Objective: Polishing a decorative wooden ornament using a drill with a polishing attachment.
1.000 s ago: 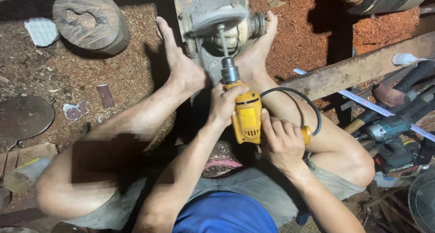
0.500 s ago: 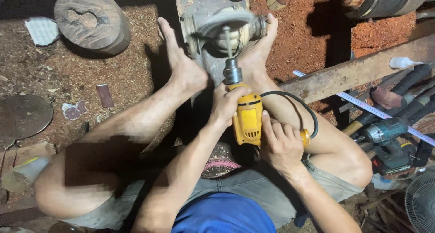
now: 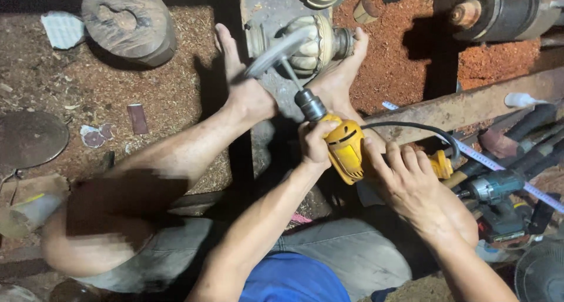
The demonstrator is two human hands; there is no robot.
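Observation:
I grip a yellow electric drill (image 3: 345, 147) with both hands. My left hand (image 3: 316, 143) wraps the front of its body near the chuck, and my right hand (image 3: 411, 187) holds the rear handle. A blurred sanding disc (image 3: 276, 52) on the drill's shaft rests against a pale carved wooden piece (image 3: 314, 39). Both of my bare feet (image 3: 247, 90) press the carved piece from either side on a grey slab (image 3: 264, 8).
A round wooden block (image 3: 129, 23) lies at the upper left on sawdust. A rusty beam (image 3: 470, 105), a tape measure (image 3: 499, 167) and a teal cordless drill (image 3: 499, 193) are at the right. A dark cylinder (image 3: 505, 11) sits at the top right.
The drill has tilted so the disc swung left across the carved piece. My hands shifted slightly with it; my feet stay put.

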